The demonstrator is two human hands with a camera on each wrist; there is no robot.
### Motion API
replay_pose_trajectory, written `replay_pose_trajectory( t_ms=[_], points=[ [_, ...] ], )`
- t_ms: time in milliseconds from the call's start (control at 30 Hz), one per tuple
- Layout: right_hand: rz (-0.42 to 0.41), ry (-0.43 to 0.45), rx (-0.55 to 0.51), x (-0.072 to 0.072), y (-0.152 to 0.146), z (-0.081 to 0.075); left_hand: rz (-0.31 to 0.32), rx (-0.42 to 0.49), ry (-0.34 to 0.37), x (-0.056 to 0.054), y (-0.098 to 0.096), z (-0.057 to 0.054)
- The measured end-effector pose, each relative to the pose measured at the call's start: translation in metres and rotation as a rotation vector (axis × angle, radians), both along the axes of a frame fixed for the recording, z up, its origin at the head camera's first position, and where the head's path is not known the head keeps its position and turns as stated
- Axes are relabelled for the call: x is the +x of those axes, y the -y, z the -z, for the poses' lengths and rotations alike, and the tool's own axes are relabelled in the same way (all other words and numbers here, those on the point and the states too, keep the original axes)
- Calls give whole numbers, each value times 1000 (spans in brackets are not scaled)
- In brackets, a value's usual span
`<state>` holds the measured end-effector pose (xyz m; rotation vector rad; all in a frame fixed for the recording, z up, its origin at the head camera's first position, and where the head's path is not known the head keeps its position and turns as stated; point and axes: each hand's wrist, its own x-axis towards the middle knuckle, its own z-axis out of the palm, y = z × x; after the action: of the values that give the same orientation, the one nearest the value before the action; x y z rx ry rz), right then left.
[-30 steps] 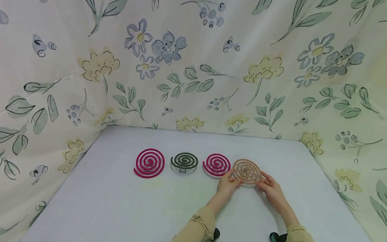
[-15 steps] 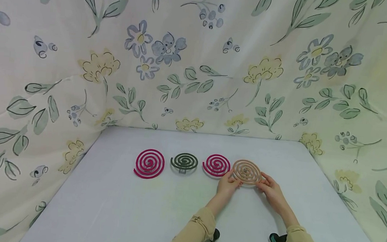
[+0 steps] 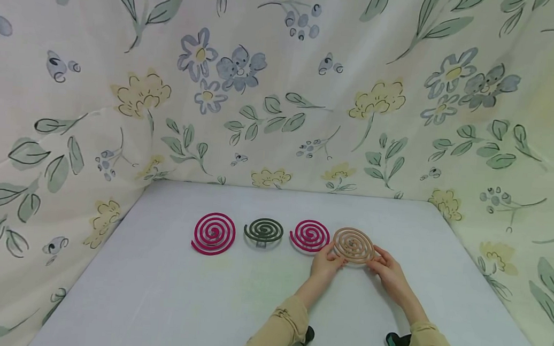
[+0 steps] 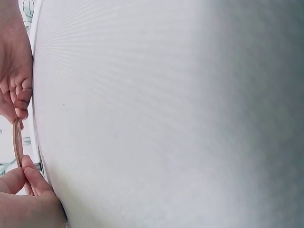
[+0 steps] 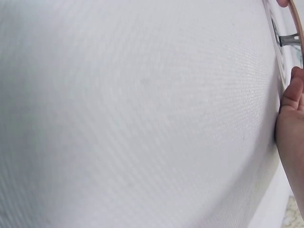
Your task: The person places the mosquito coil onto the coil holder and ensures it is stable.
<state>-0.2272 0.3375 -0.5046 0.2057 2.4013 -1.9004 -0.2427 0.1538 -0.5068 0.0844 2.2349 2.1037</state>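
A tan mosquito coil (image 3: 359, 247) sits at the right end of a row of coils, over a small metal stand (image 5: 289, 40) that shows in the right wrist view. My left hand (image 3: 326, 265) pinches its near left rim between thumb and fingers. On the opposite side, my right hand (image 3: 388, 272) pinches the near right rim. Seen edge-on in the left wrist view, the tan coil (image 4: 18, 142) spans the gap between both hands. Just left of my left hand lies a magenta coil (image 3: 310, 234), its near right edge close to the fingers.
Farther left, a dark green coil (image 3: 264, 229) stands raised on a metal stand (image 3: 261, 244). Another magenta coil (image 3: 214, 233) lies at the row's left end. A white table (image 3: 176, 305) meets a floral cloth backdrop (image 3: 281, 114). Black devices (image 3: 397, 343) sit by both wrists.
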Motion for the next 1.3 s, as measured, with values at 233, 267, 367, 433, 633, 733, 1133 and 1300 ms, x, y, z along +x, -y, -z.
replay_pose_trajectory(
  t_ms=[233, 267, 367, 433, 633, 733, 1133, 1300],
  points=[
    [8, 7, -5, 0, 0, 0, -4, -25, 2, -1, 0, 0],
    [9, 5, -6, 0, 0, 0, -4, -30, 2, -1, 0, 0],
    [4, 0, -3, 0, 0, 1, -3, -27, 5, -1, 1, 0],
    [0, -3, -1, -1, 0, 1, -2, -22, 7, -1, 1, 1],
    [2, -7, 4, -1, -1, 2, -1, -8, 9, -1, 0, 1],
    [1, -7, 9, -1, -1, 2, -3, -7, 7, -1, 0, 1],
    [-1, 1, 18, 0, 0, 2, 1, 13, 13, -1, 0, 2],
    [-5, -7, 10, 0, -1, 2, 7, 17, 10, -1, 1, 0]
  ],
)
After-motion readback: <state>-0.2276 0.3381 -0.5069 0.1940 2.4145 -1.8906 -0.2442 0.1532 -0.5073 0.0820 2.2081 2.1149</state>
